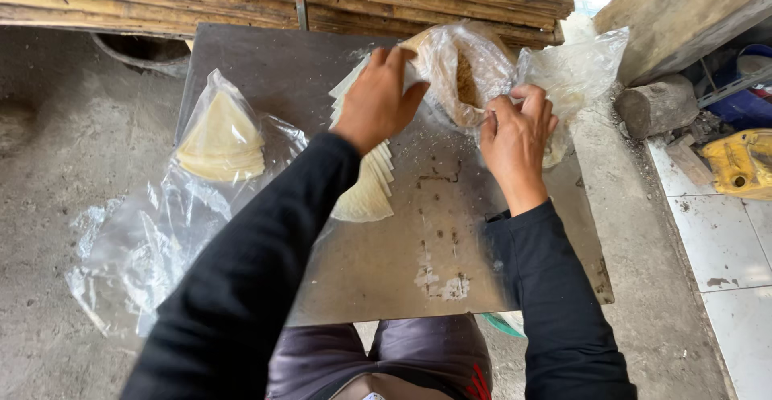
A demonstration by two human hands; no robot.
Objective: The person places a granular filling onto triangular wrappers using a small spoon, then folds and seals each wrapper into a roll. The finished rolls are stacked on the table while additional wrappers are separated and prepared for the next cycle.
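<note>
Dark trousers point(386, 360) and black sleeves are seen nearest the camera, cut off at the bottom edge. Far left, loose clear plastic sheeting point(137, 255) is spread on the ground, and a clear bag of pale triangular wrappers point(219, 139) is laid at the left edge of the metal table point(386, 271). A fanned row of wrappers point(366, 195) is lined up mid-table, partly covered by the left arm. Left hand point(378, 98) is set fingers-curled on the rim of a clear filling bag point(466, 70); right hand point(516, 135) is pinched on that bag's near edge. Bag judged being opened; laid-out wrappers unfilled as far as visible. Bag contents are blurred, brownish, unclear. Yellow object point(740, 163) at right is cut off.
</note>
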